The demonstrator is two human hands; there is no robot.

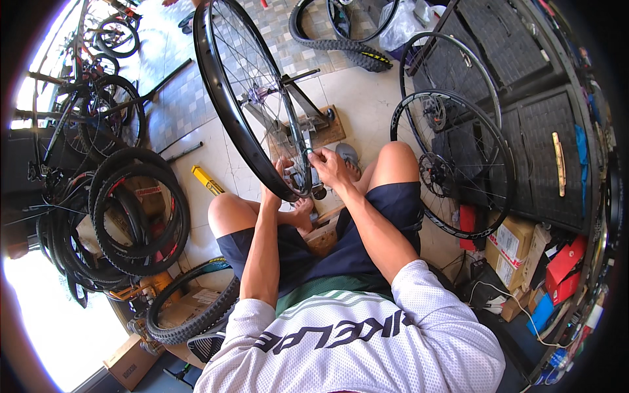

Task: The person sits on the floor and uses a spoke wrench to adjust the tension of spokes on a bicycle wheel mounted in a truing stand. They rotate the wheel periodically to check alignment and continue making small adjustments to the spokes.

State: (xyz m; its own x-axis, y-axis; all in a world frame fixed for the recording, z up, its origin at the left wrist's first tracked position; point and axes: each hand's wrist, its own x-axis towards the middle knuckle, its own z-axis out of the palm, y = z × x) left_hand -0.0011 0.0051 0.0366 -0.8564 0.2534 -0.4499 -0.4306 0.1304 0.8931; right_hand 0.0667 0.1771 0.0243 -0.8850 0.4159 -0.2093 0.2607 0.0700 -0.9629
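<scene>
Hands at the near rim of a bare black wheel (pixel 252 98) clamped upright in a truing stand (pixel 308 128) on the floor: left hand (pixel 274 190) curled against the rim, right hand (pixel 325 165) pinched shut on something small there, probably a spoke key. Best worked in small turns, rim steadied. Farther right, two spoked wheels (pixel 458 150) against a dark cabinet.
</scene>
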